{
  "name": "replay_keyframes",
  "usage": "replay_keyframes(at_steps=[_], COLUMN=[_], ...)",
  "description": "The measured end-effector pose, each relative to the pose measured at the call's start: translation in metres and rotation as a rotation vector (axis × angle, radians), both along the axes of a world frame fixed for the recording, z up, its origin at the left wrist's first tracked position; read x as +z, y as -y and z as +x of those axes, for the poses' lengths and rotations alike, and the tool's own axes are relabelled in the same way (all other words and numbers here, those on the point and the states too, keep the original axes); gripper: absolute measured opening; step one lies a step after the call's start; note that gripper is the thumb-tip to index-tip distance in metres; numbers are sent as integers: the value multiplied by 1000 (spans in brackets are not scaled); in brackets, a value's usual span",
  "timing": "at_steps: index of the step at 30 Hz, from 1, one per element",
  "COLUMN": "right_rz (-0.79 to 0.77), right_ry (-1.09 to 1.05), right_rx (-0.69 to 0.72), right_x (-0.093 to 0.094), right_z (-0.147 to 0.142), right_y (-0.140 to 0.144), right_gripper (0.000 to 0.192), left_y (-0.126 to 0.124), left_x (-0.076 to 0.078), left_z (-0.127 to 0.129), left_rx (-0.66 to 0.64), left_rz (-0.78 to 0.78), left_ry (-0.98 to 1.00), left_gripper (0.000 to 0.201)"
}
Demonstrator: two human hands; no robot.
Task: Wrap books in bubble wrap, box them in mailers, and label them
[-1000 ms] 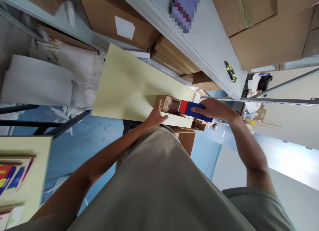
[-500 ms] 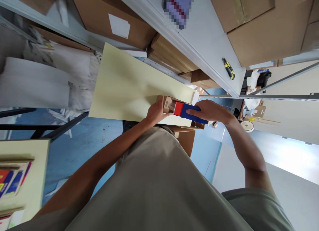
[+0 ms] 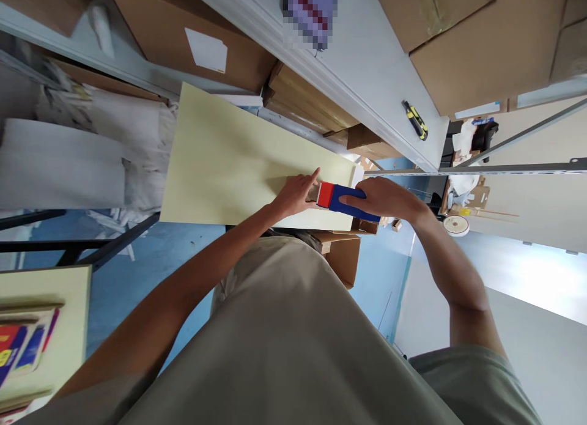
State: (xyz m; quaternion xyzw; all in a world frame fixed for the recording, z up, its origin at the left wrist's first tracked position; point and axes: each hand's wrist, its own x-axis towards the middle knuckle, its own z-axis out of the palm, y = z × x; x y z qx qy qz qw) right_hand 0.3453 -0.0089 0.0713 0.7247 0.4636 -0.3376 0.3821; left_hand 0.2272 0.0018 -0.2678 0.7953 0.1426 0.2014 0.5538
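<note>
My right hand (image 3: 383, 197) grips a blue box with a red end (image 3: 337, 199) and holds it level over the near right corner of a pale yellow table (image 3: 220, 162). My left hand (image 3: 296, 192) lies over a small brown cardboard carton, which it hides almost fully. The red end of the blue box sits at the carton's open mouth, right beside my left fingers.
A grey shelf (image 3: 367, 88) behind the table carries a yellow-black utility knife (image 3: 415, 120) and large cardboard boxes (image 3: 477, 40). Flat cardboard stacks (image 3: 302, 101) lie under it. White sheets (image 3: 68, 162) lie left, a tape roll (image 3: 455, 225) sits far right, and an open carton (image 3: 342, 257) stands below.
My right hand has pushed the blue box leftward into the carton, so less of it shows. My left hand has moved from the carton's side to cover it.
</note>
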Motion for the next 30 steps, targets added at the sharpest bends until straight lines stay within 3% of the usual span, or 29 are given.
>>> replay_keyframes(at_steps=[6,11,15,20,25,30], right_rz=[-14,-2,-35,-86,-126,-152], right_ry=[-32,-50,-43,-40,-105,-113], right_rx=[-17,14,16,-27,-91,-102], right_x=[-6,-7,-7,-15,-42,-93], right_z=[14,10,23,68,111,134], right_y=[-21,-33,-27,-1,29,68], right_gripper=[76,76,77,78,80,78], left_y=[3,5,7,8,6,1], left_x=[-19,-23,-25,-31,-29,-24], left_z=[6,11,6,-1,-8,-13], left_rx=[57,91,122,157,141,119], left_rz=[-48,-47,-44,-80,-61,-19], left_ry=[-57,-63,-88,-69,-126,-178], left_gripper=[104,100,100,109,99,85])
